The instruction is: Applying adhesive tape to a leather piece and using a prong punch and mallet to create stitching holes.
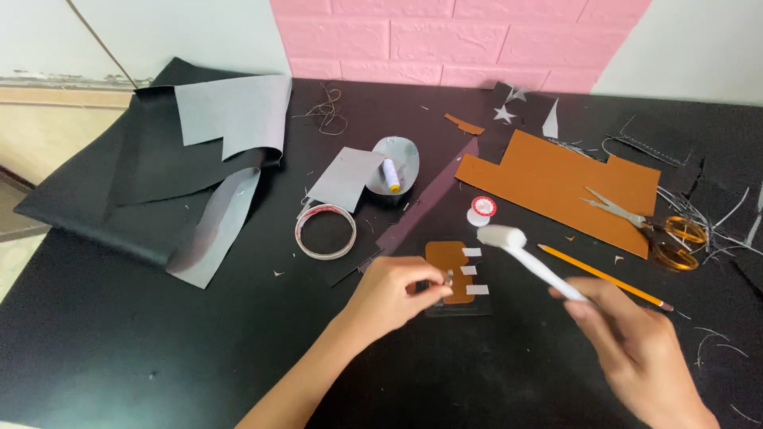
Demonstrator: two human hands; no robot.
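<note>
The left hand [395, 295] pinches a small metal piece [449, 278] between closed fingertips, pressing it against the left edge of a small brown leather piece [447, 266] lying on the black tabletop [119, 349]. The right hand [636, 349] is clamped on the handle of a white mallet [528, 258] — its long axis runs up-left, so the head hovers just right of the brown piece, close above it. The left hand is nearer. Farther back, a shallow grey dish [401, 159] holds a yellow thread spool [391, 175]; orange-handled scissors [648, 222] rest to the right.
</note>
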